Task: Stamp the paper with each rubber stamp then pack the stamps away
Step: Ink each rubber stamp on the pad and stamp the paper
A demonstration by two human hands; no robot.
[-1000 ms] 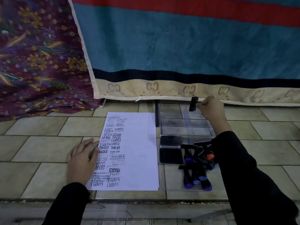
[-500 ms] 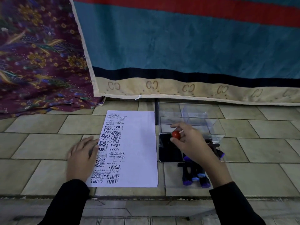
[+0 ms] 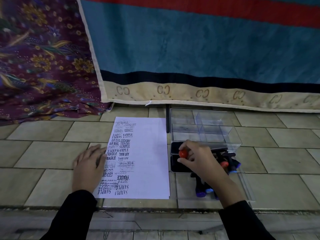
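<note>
Red-knobbed stamp (image 3: 183,153) upright, pinched in right hand (image 3: 199,159) over ink pad (image 3: 174,164); left hand (image 3: 88,168) flat on paper (image 3: 152,161).

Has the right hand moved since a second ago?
Yes. The right hand came back from the far end of the clear box toward the person, now over the ink pad, holding a red-knobbed stamp.

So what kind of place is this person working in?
Probably a home floor, not an office: the white stamped paper lies on beige floor tiles, with a maroon floral batik cloth and a teal striped blanket hanging just behind.
</note>
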